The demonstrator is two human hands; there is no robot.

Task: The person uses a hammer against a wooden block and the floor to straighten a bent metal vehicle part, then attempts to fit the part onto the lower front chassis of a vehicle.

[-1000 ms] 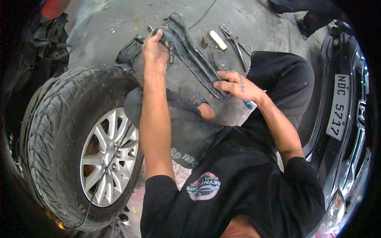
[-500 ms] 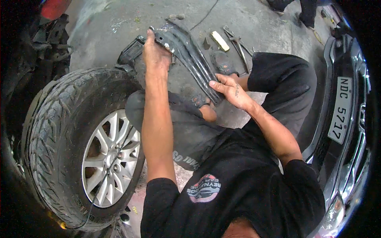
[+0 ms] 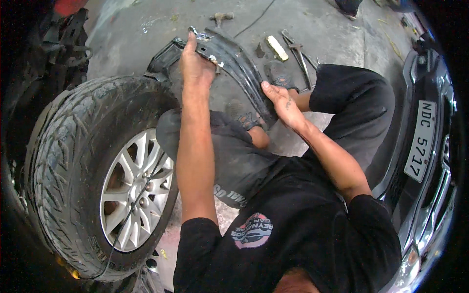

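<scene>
Both my hands hold up a long black metal panel (image 3: 237,61), ridged along its length, with bare scuffed patches near its far left end. My left hand (image 3: 197,68) is closed on that far end, thumb up along its edge, the other fingers partly hidden beneath. Around the near right end, my right hand (image 3: 284,105) is closed with its thumb on top; its remaining fingers are mostly out of sight. The panel slants from far left to near right above my feet. Just left of my left hand, a black bracket-like part (image 3: 166,57) lies on the floor.
A wheel with a knobbly tyre (image 3: 63,161) stands at my left, a thin cable across its rim. A hammer (image 3: 221,18), a pale yellow block (image 3: 277,48) and long metal tools (image 3: 299,58) lie on the floor ahead. A black car bumper (image 3: 398,146) with a plate is at right.
The panel has turned slightly, uncovering more of the hammer beyond it. My right hand has shifted a little along with it. The person's dark-clad legs at the top right have moved partly out of view.
</scene>
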